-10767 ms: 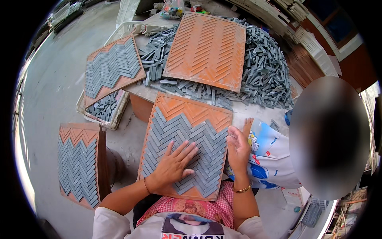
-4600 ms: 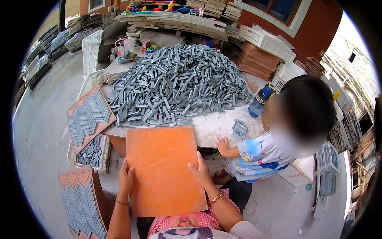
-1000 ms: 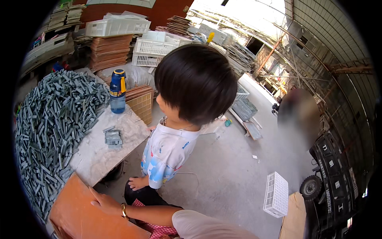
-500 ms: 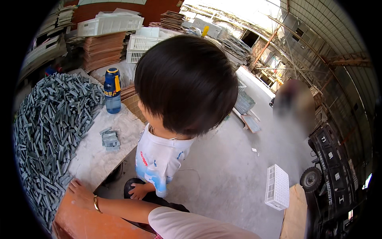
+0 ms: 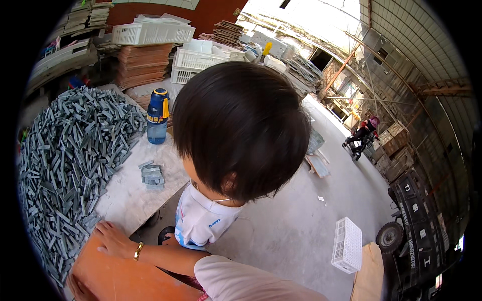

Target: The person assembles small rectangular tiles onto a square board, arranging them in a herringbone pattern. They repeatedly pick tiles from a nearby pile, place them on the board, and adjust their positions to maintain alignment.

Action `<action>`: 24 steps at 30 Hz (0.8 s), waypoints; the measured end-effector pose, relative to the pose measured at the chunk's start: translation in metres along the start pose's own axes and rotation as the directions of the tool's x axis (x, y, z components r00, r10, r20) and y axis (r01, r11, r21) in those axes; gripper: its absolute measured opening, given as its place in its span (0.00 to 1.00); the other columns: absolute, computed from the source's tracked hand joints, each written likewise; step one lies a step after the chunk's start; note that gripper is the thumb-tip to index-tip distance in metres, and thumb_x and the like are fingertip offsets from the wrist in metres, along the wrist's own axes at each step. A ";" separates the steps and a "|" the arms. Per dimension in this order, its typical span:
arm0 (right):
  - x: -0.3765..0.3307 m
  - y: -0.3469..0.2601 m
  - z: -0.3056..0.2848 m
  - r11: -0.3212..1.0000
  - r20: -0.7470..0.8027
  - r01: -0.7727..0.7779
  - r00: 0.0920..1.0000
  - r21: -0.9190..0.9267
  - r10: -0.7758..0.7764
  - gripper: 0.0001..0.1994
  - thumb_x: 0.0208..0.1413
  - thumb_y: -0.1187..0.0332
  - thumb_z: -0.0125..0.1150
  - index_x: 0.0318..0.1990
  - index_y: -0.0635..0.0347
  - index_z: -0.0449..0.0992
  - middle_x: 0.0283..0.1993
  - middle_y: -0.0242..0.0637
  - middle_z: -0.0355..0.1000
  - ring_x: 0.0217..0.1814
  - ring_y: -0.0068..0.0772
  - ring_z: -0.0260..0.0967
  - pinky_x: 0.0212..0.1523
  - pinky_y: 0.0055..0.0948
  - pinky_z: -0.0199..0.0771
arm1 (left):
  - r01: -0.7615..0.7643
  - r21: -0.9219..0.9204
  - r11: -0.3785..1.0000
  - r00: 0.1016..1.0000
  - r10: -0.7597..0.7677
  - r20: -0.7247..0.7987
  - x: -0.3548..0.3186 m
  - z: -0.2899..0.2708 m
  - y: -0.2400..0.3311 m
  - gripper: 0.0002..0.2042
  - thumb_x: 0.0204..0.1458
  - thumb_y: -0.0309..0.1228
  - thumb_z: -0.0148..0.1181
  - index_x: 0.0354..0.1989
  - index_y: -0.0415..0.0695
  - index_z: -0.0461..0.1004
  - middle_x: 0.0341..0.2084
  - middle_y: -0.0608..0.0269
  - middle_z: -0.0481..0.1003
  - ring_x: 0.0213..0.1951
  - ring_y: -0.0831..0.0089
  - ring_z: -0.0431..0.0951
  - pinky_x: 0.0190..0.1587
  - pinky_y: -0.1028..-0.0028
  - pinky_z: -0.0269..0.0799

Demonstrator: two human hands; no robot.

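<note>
My right hand (image 5: pixel 114 242), with a gold bracelet (image 5: pixel 138 251) at its wrist, lies on an orange board (image 5: pixel 115 273). Its fingers are stretched out at the board's far edge, beside a big heap of grey stone-like strips (image 5: pixel 75 160). Low at the board's left edge, part of my left hand (image 5: pixel 78 287) shows in shadow; its fingers are not clear. Beyond the board, a small group of strips (image 5: pixel 152 175) lies side by side on a dusty pale tabletop (image 5: pixel 125 193). A blue bottle (image 5: pixel 157 118) with a yellow strap stands upright behind them.
A person in a white printed shirt (image 5: pixel 208 213) stands close by the table, hiding much of the middle. White crates (image 5: pixel 153 33) and stacked boards (image 5: pixel 143 65) stand behind. A white basket (image 5: pixel 347 245) sits on the floor near a dark vehicle (image 5: pixel 419 220). Another person (image 5: pixel 362 135) is farther off.
The view has shifted, so most things sit farther right. The nearby person's head has come closer and hides more of the shirt. My right hand stays on the board's edge.
</note>
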State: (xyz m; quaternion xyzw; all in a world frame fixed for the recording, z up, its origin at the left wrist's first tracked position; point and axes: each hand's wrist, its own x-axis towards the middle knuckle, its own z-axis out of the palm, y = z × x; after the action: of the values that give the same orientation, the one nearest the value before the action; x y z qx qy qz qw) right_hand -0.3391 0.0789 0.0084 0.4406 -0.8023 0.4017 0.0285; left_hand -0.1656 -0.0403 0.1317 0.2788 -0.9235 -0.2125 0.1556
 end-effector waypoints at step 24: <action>-0.003 0.004 0.015 0.996 -0.018 -0.051 0.999 -0.078 0.049 0.29 0.42 0.58 0.59 0.49 0.69 0.64 0.56 0.50 0.57 0.62 0.47 0.48 0.63 0.41 0.44 | -0.131 0.205 0.970 0.974 0.164 -0.156 0.007 0.031 -0.023 0.21 0.55 0.46 0.44 0.41 0.40 0.72 0.38 0.49 0.71 0.43 0.50 0.68 0.47 0.56 0.64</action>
State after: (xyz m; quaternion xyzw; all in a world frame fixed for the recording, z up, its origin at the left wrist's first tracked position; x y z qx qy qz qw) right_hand -0.3360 0.0721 -0.0055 0.4158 -0.8281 0.3737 0.0421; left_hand -0.1730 -0.0522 0.0953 0.2402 -0.9411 -0.0846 0.2224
